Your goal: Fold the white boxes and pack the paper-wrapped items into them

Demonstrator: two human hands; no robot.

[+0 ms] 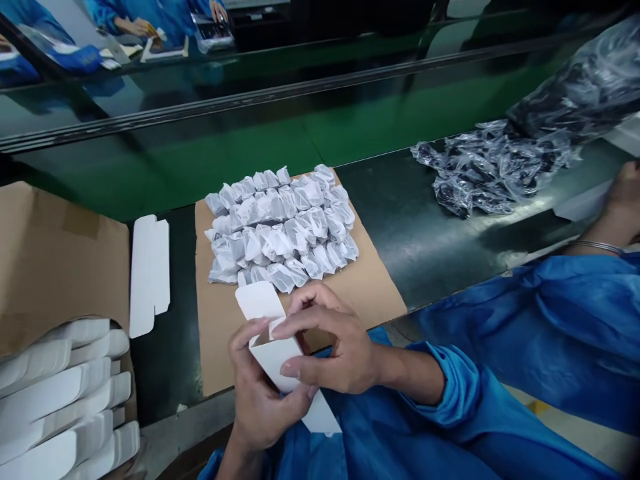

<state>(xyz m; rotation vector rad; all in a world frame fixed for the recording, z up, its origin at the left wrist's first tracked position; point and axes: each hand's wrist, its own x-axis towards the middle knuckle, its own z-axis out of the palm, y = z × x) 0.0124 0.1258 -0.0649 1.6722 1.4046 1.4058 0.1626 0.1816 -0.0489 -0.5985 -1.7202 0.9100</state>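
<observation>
Both hands close on one small white carton (280, 360), held low in the near middle of the scene, just above the near edge of a brown cardboard sheet (370, 287). The left hand (260, 393) wraps the carton's body from below and from the left, thumb up along its open mouth. The right hand (330, 347) comes in from the right, its fingers (287, 327) curled over the mouth and pressing a small side flap inward, while the rounded top flap stands open toward the far side. The carton tilts, its lower end pointing near and right over a blue sleeve (450, 393).

On the cardboard sheet, just beyond the carton, lies a tight cluster of small packets in pale wrapping (283, 230), set in rough rows. To the left of the sheet a flat white carton blank (149, 273) lies on the dark bench top (425, 220). Further left, at the near left corner, an open brown box (55, 260) holds a stack of flat white blanks (60, 400).

Far right on the bench sits a heap of dark items in clear plastic bags (495, 167). At the right edge another person's arm (615, 220), with a thin bracelet, reaches over the bench. Beyond the bench runs a green conveyor belt (320, 133), and at the far left top, people in blue work at another station (150, 23).
</observation>
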